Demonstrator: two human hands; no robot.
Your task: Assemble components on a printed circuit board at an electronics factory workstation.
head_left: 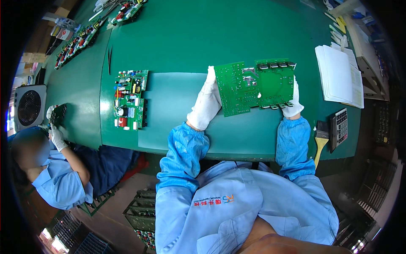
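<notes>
Between my two white-gloved hands I hold up a green circuit board [275, 86], its solder side facing me. My left hand [207, 103] grips the board's left edge, and its fingertips are partly hidden behind it. At the right edge, my right hand [295, 103] is closed on the same board, with most of its fingers out of sight. Black parts with metal legs stick out along the board's top and bottom edges. To the left, a second circuit board [131, 101] lies component side up on the green table, touched by neither hand.
Tweezers [109, 59] and more populated boards [80, 44] lie at the far left. On the right are a paper stack [338, 76], a brush [321, 142] and a calculator [339, 129]. A co-worker [63, 169] at left holds a board near a fan [29, 106].
</notes>
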